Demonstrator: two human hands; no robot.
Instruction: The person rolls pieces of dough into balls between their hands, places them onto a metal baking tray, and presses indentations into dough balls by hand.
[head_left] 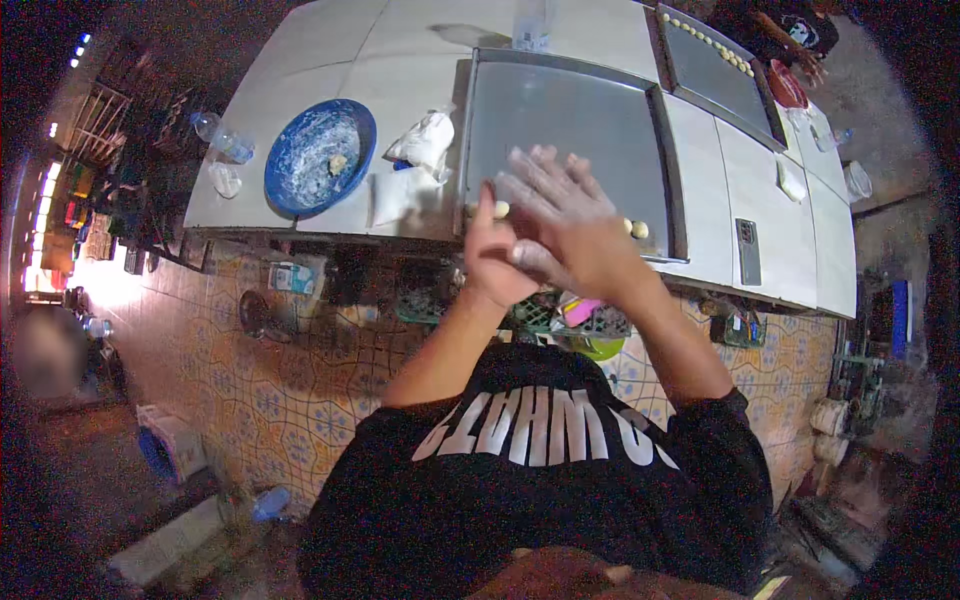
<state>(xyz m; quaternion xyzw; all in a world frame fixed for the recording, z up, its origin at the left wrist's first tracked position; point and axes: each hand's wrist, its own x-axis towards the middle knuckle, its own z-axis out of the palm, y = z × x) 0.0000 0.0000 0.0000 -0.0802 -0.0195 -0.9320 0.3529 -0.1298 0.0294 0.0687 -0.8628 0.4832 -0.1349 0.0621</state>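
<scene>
My right hand [575, 220], whitened with flour, lies flat over my left hand [500, 265] with its fingers stretched out. The left palm faces up beneath it, thumb raised; its fingers are mostly covered. Whatever may lie between the palms is hidden. Both hands are above the near edge of a large grey metal tray [560, 110]. Small pale dough balls lie along that edge: one ball [501, 210] shows beside my left thumb, and another ball [640, 230] to the right of my right wrist.
On the left stand a floury blue bowl [290, 190] with a dough lump [337, 163], an open white bag [430, 140] and a plastic bottle [233, 147]. At right are a phone [748, 252], a second tray [710, 85] with several balls, a red bowl [787, 85] and another person's hand [815, 70].
</scene>
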